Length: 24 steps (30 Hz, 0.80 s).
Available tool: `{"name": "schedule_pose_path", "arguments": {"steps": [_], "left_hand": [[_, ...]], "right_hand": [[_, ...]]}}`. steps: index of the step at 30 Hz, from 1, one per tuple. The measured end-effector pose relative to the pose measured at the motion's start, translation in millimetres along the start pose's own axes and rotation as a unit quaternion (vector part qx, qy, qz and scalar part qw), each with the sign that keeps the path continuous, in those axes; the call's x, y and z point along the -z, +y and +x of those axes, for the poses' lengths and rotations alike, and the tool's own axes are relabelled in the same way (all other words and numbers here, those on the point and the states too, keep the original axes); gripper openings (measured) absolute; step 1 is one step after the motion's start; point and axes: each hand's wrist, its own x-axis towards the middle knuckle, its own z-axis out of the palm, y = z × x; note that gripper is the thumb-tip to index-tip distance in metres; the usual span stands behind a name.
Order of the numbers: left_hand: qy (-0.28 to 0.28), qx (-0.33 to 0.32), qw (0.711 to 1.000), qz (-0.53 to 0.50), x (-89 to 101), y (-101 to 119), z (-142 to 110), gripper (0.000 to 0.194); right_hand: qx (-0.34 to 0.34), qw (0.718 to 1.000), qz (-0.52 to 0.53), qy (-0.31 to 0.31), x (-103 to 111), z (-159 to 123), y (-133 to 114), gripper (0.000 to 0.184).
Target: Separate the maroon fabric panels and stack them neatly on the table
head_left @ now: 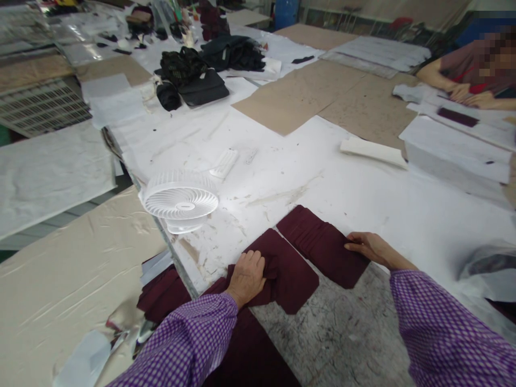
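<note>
Cloth (298,285), maroon and layered, near the left edge at the near end of the white surface (278,172); bunched fold (270,271) in the grip of the left hand (246,277), narrowed right hand (368,250) at the outer edge of the right pile (322,250), pinch or touch impossible to tell. Probably best worked with light pressure, layers flat, corners aligned. On the fan (169,202), hub mark (185,206) too small to read.

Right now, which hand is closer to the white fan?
Left. The left hand is on maroon cloth, right of the fan and lower in view; the right hand is farther right, at the edge of another maroon piece.
</note>
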Motion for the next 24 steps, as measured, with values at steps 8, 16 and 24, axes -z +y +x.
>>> {"name": "schedule_pose_path", "arguments": {"steps": [8, 16, 24], "left_hand": [[-0.003, 0.003, 1.0, -0.005, 1.9, 0, 1, 0.017], [-0.003, 0.0, 1.0, -0.006, 0.8, 0, 1, 0.018], [-0.003, 0.002, 1.0, -0.008, -1.0, 0, 0, 0.02]], "right_hand": [[0.002, 1.0, -0.018, 0.006, -2, 1, -2, 0.029], [0.003, 0.994, -0.047, 0.097, 0, -3, -11, 0.029], [0.096, 0.99, -0.066, 0.079, 10, 24, -45, 0.037]]}}
